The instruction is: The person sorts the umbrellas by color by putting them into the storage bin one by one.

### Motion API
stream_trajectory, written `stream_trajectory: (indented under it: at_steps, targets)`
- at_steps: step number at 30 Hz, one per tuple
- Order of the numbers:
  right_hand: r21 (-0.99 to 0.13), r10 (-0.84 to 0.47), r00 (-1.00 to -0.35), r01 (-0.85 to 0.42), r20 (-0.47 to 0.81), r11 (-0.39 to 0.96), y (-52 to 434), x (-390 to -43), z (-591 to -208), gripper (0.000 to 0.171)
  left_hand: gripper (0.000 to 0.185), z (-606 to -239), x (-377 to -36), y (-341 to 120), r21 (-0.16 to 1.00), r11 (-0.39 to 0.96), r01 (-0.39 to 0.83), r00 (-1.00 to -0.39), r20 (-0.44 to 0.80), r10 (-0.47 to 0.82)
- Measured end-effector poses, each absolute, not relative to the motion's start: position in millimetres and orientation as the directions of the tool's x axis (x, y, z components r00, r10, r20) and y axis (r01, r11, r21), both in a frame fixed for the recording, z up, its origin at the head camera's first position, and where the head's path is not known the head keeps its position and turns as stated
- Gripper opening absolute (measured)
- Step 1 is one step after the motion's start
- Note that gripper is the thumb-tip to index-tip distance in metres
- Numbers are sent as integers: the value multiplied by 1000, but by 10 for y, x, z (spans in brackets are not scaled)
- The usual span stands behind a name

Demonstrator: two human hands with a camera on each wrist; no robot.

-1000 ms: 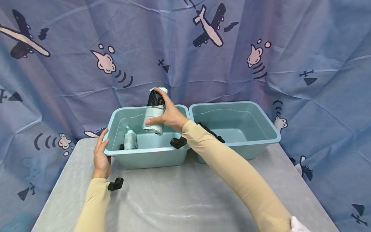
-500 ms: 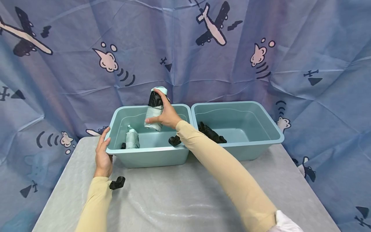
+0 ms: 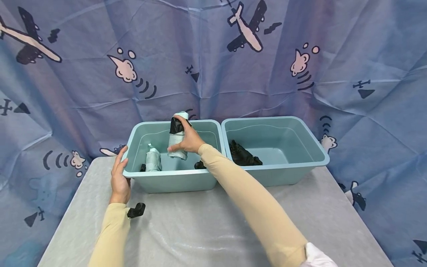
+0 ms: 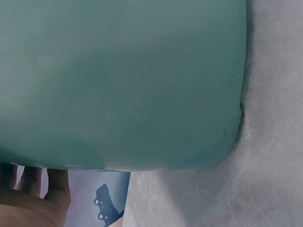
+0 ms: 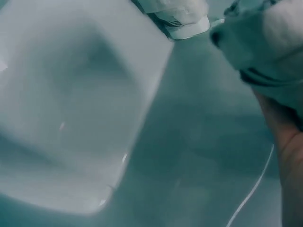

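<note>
My right hand (image 3: 190, 139) grips a rolled bundle of pale mint and black material (image 3: 176, 139) between thumb and fingers. The bundle is nearly upright, its lower part inside the left bin (image 3: 176, 173) and above the floor. In the right wrist view, the blurred bundle (image 5: 272, 47) is at upper right. My left hand (image 3: 119, 181) rests with fairly straight fingers against the left end of that bin; the left wrist view shows its fingers (image 4: 57, 187) by the bin's wall. A second pale mint bundle (image 3: 153, 160) lies inside the bin at the left, beside a small dark piece.
A matching bin (image 3: 277, 167) stands close on the right, with a black crumpled bundle (image 3: 242, 154) in its left front corner. Both bins sit on a grey-covered table (image 3: 200, 230). Behind them hangs a blue curtain (image 3: 213, 59) printed with airplanes.
My right hand has lowered the held bundle toward the left bin. My right forearm has shifted left, showing more of the black bundle. The left hand stays at the bin's end.
</note>
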State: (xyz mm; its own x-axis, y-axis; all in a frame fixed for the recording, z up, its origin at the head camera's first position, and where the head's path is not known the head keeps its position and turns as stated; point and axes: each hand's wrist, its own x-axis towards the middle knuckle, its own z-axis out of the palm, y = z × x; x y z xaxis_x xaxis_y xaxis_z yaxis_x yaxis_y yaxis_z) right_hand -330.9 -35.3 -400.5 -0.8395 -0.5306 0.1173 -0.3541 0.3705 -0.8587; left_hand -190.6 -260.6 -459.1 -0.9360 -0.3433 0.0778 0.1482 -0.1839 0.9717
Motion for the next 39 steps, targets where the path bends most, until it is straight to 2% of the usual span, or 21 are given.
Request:
stream_trajectory:
  at_steps: [15,24,39]
  targets:
    - [-832,-656,-750,-307,-88,462,-578,-3259,-4081,114,50,-4610,-1930,-2591,971,-177,162,-921,85,-379]
    - [-848,-627,-736,-140,-256,511,-663,-3219,-4087,107,50,-4611,-1930,-2590,970,-170,173,-919,97,-382]
    - [-742,-579,-697,-100,-423,663,-788,-3261,-4163,102,49,-4608,-1939,-2599,968,-172,184,-914,104,-393]
